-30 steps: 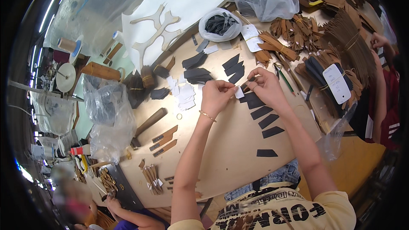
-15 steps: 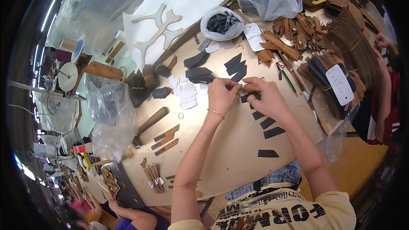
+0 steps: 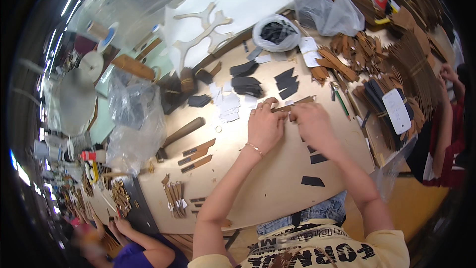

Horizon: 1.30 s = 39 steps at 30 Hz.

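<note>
My left hand [image 3: 266, 128] is bent over the table, its fingers closed at the near end of a narrow brown leather strip [image 3: 300, 101]. Beside it, my right hand [image 3: 316, 128] is blurred, with curled fingertips meeting the left ones; a tiny pale bit shows between them, too small to name. Dark flat pieces [image 3: 318, 159] lie partly under my right hand and wrist. Another dark slanted piece [image 3: 313, 181] rests closer to me. Beyond my hands are loose black pieces [image 3: 286, 83], a stacked black bundle [image 3: 247, 87] and white paper slips [image 3: 227, 104].
A hammer-like tool [image 3: 184, 132] and brown strips [image 3: 197, 157] lie to the left. Scissors [image 3: 333, 87] and a green pencil [image 3: 342, 103] are at the right, near bundled brown leather [image 3: 396, 100]. A plastic bag of black scraps [image 3: 276, 33] stands farther back. Other people [image 3: 448, 119] sit at both sides.
Both hands have come nearer to me, and the brown strip now shows beyond the fingers. My right hand now covers some of the dark pieces. The whole view has shifted slightly.
</note>
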Each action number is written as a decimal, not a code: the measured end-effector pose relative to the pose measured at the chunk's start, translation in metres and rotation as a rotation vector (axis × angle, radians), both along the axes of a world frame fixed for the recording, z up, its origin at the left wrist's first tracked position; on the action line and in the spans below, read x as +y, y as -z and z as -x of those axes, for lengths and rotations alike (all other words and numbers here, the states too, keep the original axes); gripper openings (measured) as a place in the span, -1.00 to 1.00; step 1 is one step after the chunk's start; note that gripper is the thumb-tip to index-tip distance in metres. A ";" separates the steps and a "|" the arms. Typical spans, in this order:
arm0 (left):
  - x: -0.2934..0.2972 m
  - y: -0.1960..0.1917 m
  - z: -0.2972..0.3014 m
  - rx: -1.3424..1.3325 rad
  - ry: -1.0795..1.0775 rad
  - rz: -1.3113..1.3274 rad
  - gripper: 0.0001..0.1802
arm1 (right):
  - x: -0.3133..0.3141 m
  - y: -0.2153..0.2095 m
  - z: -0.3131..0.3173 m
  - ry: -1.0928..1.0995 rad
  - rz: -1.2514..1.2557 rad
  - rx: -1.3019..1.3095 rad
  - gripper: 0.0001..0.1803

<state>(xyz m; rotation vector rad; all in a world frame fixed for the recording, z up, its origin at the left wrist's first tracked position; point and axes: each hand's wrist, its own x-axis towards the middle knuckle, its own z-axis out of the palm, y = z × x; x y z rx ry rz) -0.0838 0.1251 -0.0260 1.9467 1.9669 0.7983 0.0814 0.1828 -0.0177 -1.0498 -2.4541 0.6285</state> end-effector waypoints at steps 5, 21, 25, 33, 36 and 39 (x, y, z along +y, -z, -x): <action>0.000 0.021 -0.011 0.163 -0.081 0.027 -0.89 | 0.037 0.011 -0.007 0.075 -0.188 0.148 -0.65; -0.074 -0.037 0.031 -0.446 -0.202 -0.143 -0.87 | -0.018 -0.052 0.001 -0.162 -0.219 0.229 -0.78; -0.197 -0.047 0.094 -0.587 -0.557 -0.215 -0.72 | -0.022 -0.049 -0.008 -0.141 -0.106 0.209 -0.77; -0.350 -0.036 0.151 -0.158 -1.254 0.223 -0.63 | -0.023 -0.026 -0.028 -0.098 0.031 0.128 -0.83; -0.333 -0.030 0.146 0.341 -1.288 0.194 -0.65 | -0.023 -0.028 -0.037 -0.041 -0.039 0.110 -0.83; -0.306 -0.034 0.127 0.208 -0.931 0.104 -0.67 | -0.024 -0.030 -0.048 -0.007 -0.078 0.073 -0.83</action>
